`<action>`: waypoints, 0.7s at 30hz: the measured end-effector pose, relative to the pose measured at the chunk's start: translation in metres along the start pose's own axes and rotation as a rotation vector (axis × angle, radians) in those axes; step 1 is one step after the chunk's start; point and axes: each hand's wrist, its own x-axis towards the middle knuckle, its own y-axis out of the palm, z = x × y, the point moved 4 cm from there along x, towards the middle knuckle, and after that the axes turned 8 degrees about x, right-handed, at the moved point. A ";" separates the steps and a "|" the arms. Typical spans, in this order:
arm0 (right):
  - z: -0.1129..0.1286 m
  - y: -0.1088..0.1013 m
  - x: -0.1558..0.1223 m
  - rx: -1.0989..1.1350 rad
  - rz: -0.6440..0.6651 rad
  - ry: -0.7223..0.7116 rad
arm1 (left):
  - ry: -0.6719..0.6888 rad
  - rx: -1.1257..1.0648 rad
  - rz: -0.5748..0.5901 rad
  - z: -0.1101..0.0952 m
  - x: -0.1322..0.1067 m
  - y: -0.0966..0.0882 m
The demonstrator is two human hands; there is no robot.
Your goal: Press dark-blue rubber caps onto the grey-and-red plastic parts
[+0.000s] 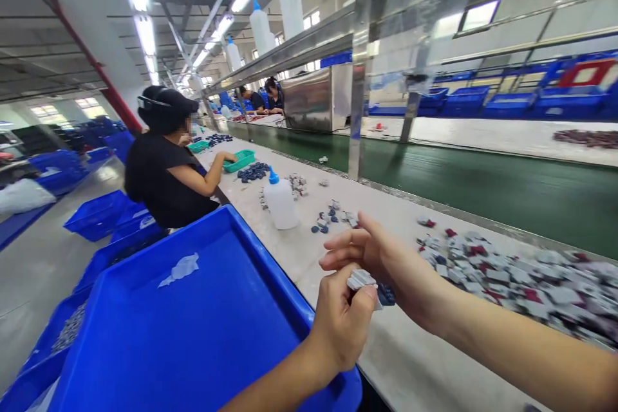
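Note:
My left hand [340, 325] is closed in a fist low in the view, pinching a small silver-white part [361, 280]. My right hand [371, 257] comes in from the right, its fingers curled close above that part. A dark blue piece [386, 294] lies against the underside of my right hand, partly hidden. Both hands are over the edge of a white workbench [410, 360]. A large blue plastic tray [145, 264] lies below my left forearm. To the right spreads a heap of silver and red parts [512, 277].
A white glue bottle with a blue nozzle [280, 203] stands on the bench among small parts. Further along, a co-worker in black [167, 167] reaches into a teal tray [240, 159]. A green conveyor belt [458, 174] runs beyond the bench. Blue crates stand on the floor.

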 end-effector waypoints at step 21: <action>-0.048 -0.090 -0.150 0.073 -0.439 -0.281 | 0.088 0.269 0.329 0.004 -0.073 0.082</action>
